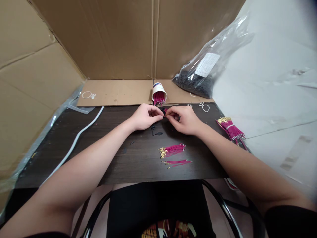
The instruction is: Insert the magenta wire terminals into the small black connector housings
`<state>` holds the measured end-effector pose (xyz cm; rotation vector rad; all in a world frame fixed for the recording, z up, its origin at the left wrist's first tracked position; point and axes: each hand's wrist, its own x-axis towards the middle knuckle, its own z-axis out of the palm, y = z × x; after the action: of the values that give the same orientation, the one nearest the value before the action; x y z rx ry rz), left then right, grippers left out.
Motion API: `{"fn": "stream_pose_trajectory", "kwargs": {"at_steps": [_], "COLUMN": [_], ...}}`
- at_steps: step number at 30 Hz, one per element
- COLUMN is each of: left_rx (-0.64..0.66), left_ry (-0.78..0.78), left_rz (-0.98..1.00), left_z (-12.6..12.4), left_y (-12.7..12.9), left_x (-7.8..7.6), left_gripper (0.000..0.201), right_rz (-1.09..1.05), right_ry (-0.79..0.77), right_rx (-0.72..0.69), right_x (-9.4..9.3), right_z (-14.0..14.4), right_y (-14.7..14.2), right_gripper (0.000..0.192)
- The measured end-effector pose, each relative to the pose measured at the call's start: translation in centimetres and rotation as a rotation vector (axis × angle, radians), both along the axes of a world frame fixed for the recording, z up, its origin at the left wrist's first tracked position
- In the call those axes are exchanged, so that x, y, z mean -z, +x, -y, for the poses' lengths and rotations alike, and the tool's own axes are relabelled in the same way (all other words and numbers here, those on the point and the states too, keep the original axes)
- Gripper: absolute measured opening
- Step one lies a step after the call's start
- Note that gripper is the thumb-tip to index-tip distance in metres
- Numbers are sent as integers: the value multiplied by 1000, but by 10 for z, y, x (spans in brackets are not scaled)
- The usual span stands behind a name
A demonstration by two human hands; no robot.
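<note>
My left hand [147, 116] and my right hand [183, 119] meet over the table, thumbs and fingertips pinched almost together. Whatever lies in the pinches is too small to make out. Just behind the fingertips, partly hidden, is a bunch of magenta wires with black ends [163, 110]. Short black sleeves [158, 133] lie scattered below my left hand. Nearer to me are a bundle of magenta wires with gold terminals [173, 150] and several loose magenta wires [177, 162]. Beyond the hands a paper cup [158, 87] lies tipped, its mouth toward me, full of magenta wires.
A cardboard sheet [119, 92] covers the table's back. On its right rests a clear bag of black pieces [195, 82]. A banded wire bundle [231, 129] sits at the right edge. A pale tube [76, 138] crosses the left side. Rubber bands [205, 107] lie about.
</note>
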<state>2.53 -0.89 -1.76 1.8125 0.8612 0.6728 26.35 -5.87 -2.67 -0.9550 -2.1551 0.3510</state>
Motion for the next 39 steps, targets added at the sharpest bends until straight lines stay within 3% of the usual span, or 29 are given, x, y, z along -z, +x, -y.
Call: {"fn": "stream_pose_trajectory", "kwargs": {"at_steps": [14,22,26,31,39], "left_rx": [1,4,19,31,66], "left_ry": [-6,-124,-113,-74,-14], "left_rz": [-9,4,-14,-30,-45], "left_z": [1,-5,-7,-6,-4], "left_y": [-1,-4,-4,-3,-3], "left_x": [-1,0,1,1,3], "left_gripper": [15,36,33,24,22], "right_rz": [25,10,3,23,56], "right_ry": [73,76,55,135,128], "right_rx": [-32,-16,34,127,167], "right_x": [1,-2,-2,7,18], "right_z": [-2,-3,-6,-17,-25], "right_y": [2,6,12,17,17], "right_gripper": [12,12,13,13,14]}}
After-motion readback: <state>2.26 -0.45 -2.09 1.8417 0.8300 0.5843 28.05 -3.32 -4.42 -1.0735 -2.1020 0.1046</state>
